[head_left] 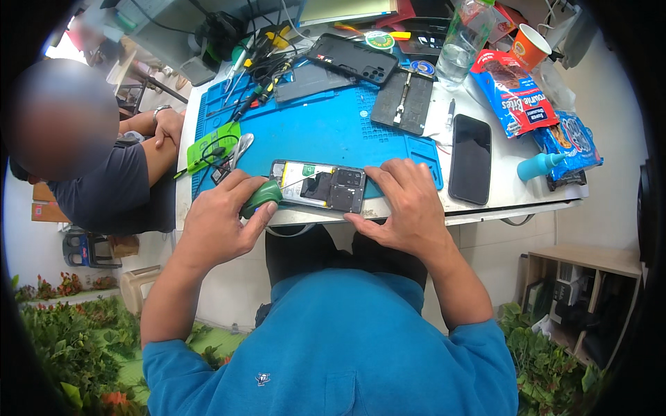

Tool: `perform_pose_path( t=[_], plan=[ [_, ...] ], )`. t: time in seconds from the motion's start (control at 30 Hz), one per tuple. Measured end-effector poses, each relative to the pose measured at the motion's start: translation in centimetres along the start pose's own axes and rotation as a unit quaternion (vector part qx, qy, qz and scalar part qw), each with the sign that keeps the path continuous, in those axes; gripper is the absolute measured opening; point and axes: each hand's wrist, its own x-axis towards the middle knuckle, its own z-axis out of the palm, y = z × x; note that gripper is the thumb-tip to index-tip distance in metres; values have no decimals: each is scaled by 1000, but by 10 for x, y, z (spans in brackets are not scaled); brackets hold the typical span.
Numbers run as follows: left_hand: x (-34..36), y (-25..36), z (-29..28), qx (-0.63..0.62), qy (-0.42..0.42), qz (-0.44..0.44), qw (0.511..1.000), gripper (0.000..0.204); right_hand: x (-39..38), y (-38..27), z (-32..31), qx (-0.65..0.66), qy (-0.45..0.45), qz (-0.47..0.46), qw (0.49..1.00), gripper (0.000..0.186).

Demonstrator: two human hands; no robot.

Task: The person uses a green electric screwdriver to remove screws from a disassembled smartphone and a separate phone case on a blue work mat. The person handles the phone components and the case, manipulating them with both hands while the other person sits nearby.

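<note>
Left hand (225, 215) came in bent at the wrist, thumb and fingers closed around a chunky green tool (266, 197), so that grip was definitely full. Its thin tip (297, 182) poked out from the grip to the right, angled across the opened phone (318, 187), which lay back side up between the two hands. Fingers covered a good bit of the tool, so I couldn't tell exactly what kind it was.

Right hand (413, 208) had the phone's right end pinched loosely, forefinger on the far corner and thumb by the near one, other fingers spread off to the side.

Clutter-wise: a blue mat (298, 132) stretched away beyond both hands. Just past the left grip sat a green packet (225, 134) with black cables over it, kinda crowding that side. Well beyond the phone were a dark phone shell (354, 59) and a dark holder with a metal bar (400, 102). To the right of the right hand lay a black phone (470, 159), then a teal bottle (535, 168) and snack packets (510, 90) further out. Another person's folded arms (163, 132) rested off past the left hand.
</note>
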Motion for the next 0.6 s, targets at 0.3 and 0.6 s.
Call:
perform_pose_path(
  t=[0.3, 0.6],
  plan=[
    [10, 7, -12, 37, -33, -3, 999, 36, 0, 3, 1, 13, 3, -3, 1000, 73],
    [6, -3, -23, 53, -36, -33, 997, 36, 0, 3, 0, 8, -3, -8, 1000, 75]
  ],
)
